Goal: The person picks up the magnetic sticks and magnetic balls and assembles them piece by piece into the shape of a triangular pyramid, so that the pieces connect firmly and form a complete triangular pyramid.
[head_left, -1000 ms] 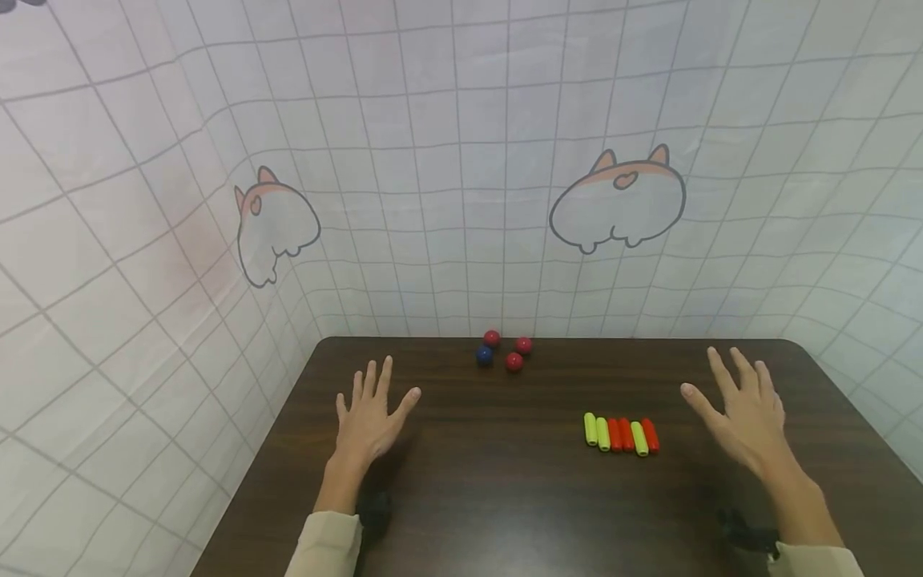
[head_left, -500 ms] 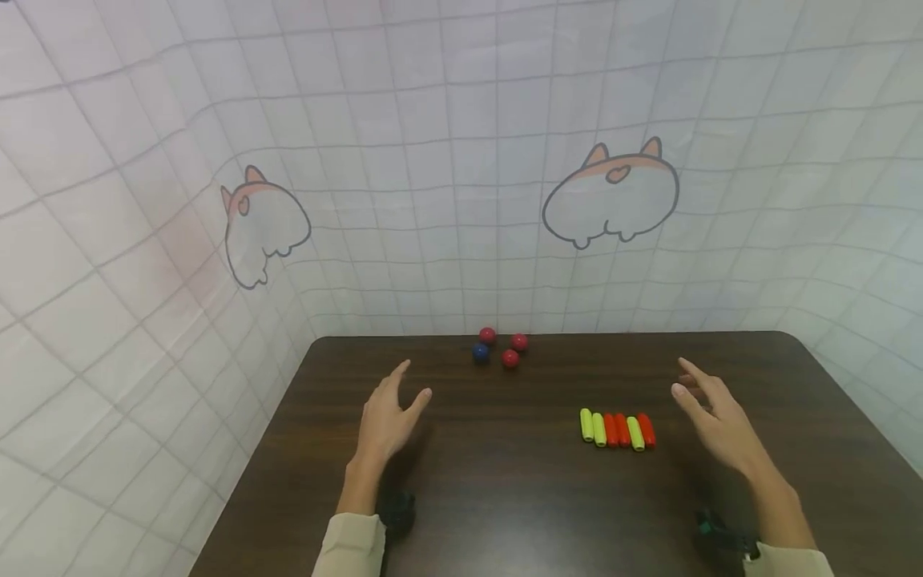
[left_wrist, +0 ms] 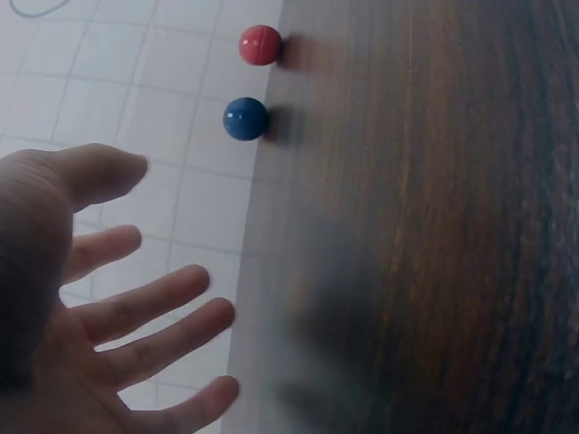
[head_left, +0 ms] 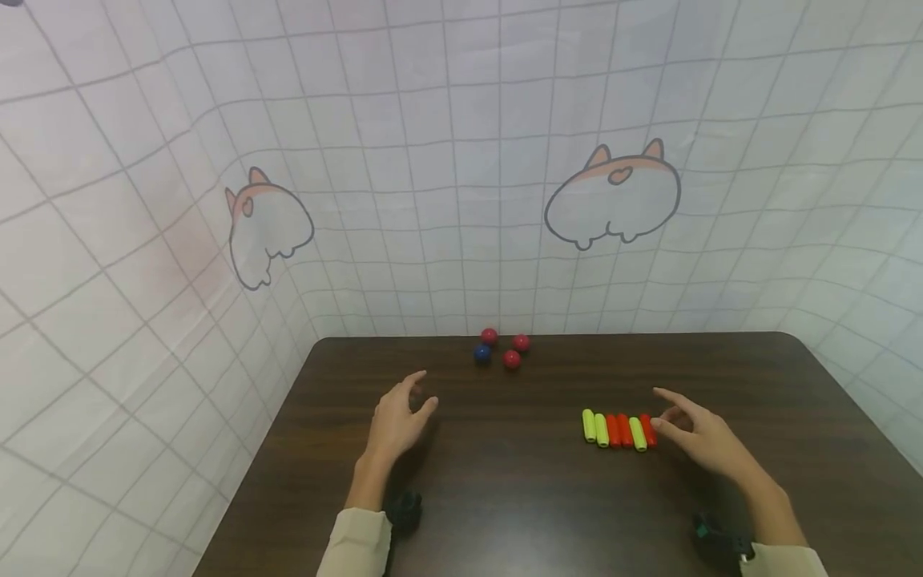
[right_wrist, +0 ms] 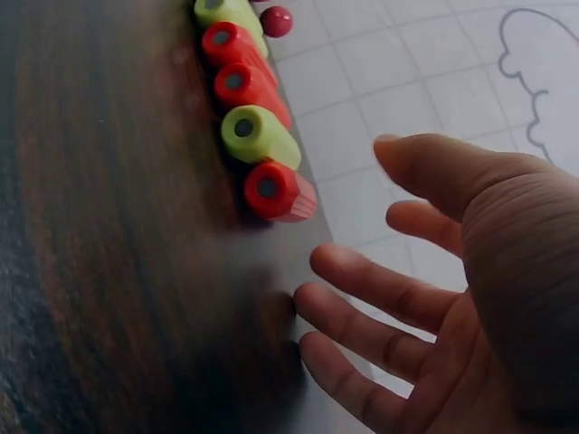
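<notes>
My right hand (head_left: 703, 439) hovers at the right end of a side-by-side row of short rods, fingers apart and slightly bent around nothing. Its thumb tip overlaps the end red rod (head_left: 648, 430) in the head view; the right wrist view shows a gap between the fingers and that red rod (right_wrist: 282, 193). Yellow-green rods (head_left: 589, 426) share the row, their near ends marked with grey dots. Over the table's left part, my left hand (head_left: 395, 422) holds nothing, its fingers loosely spread. The blue ball (left_wrist: 246, 118) and a red ball (left_wrist: 261, 45) lie beyond it.
The dark wooden table (head_left: 505, 497) has three red balls (head_left: 512, 360) and the blue one grouped at its far edge. A white gridded cloth (head_left: 433, 200) hangs behind and along the sides. Black wrist devices (head_left: 405, 513) sit under both forearms.
My right hand has moved left and down to the end of the rod row, its fingers bending. The left hand has shifted right, its fingers less straight. Rods and balls stay in place.
</notes>
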Available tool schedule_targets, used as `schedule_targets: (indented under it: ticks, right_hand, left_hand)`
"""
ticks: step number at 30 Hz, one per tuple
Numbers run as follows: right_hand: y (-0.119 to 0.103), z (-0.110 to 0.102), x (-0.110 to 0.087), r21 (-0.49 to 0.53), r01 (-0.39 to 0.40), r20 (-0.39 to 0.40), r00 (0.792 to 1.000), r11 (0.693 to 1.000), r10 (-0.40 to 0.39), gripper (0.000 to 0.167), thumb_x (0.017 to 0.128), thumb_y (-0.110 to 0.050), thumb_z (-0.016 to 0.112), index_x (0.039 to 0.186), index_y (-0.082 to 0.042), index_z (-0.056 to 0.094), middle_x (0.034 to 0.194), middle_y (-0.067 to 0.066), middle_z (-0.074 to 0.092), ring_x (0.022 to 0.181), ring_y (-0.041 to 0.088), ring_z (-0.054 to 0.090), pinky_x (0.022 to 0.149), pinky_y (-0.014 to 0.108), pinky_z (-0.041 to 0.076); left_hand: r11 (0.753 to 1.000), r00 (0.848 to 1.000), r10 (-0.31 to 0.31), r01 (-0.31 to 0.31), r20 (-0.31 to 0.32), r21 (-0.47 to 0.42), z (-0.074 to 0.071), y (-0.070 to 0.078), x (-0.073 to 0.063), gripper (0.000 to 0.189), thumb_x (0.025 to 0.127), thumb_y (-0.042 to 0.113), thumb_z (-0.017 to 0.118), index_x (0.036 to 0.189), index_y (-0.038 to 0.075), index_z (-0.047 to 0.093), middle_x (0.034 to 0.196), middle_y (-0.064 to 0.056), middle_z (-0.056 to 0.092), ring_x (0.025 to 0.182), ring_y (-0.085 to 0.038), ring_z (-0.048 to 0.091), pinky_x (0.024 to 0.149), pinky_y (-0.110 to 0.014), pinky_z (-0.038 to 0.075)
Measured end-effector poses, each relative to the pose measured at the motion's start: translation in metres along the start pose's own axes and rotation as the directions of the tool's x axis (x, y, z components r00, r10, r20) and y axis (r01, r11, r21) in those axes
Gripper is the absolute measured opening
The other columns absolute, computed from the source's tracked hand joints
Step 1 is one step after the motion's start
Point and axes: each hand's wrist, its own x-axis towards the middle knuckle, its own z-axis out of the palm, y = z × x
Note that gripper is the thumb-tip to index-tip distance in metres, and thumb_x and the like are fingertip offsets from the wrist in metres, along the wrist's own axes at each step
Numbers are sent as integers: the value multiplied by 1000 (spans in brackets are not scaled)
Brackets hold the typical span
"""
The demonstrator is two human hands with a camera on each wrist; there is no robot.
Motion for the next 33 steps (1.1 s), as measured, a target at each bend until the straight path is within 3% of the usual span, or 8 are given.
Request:
schedule_targets:
  ticks: [6,12,17,28,33]
  right_hand:
    - [2,3,0,5,-7,46,999,1000,7,66,101,-35,65,153,-2,40,108,6,67,86,9,59,66,29,46]
    - [2,6,2,-20,-1,44,999,1000,1,67,98,-32,69,151,0,43,108,8,67,88,13,61,66,29,48]
    - [1,8,4,-32,-1,41,999,999,2,69,96,-33,72,150,0,44,109,10,67,91,17,61,68,33,49]
    - [5,10,5,-66,15,30,999,998,-13,69,94,-32,74,149,-1,46,109,10,66,90,18,60,68,34,47]
    - [6,9,5,-71,12,27,1000,997,-10,63,95,-22,73,148,0,47,109,11,67,91,19,61,68,34,47]
  left_hand:
    - [1000,998,-6,6,64,5,0,-1,-1,60,97,32,71,151,20,48,128,-15,68,116,-34,65,90,-56,54]
    - [1000,997,6,-5,73,-8,6,7,6,60,96,32,72,151,21,50,127,-15,69,117,-34,65,91,-58,53]
    - [999,997,8,-5,73,-38,18,14,16,59,95,29,74,148,21,52,124,-13,70,115,-32,66,91,-57,53]
    - [983,999,-6,12,35,-182,49,21,56,52,91,23,78,140,17,60,119,-13,70,107,-28,65,87,-48,54]
    - [974,1000,-9,14,23,-227,57,21,73,53,89,20,80,139,18,62,123,-13,69,108,-29,65,88,-48,54]
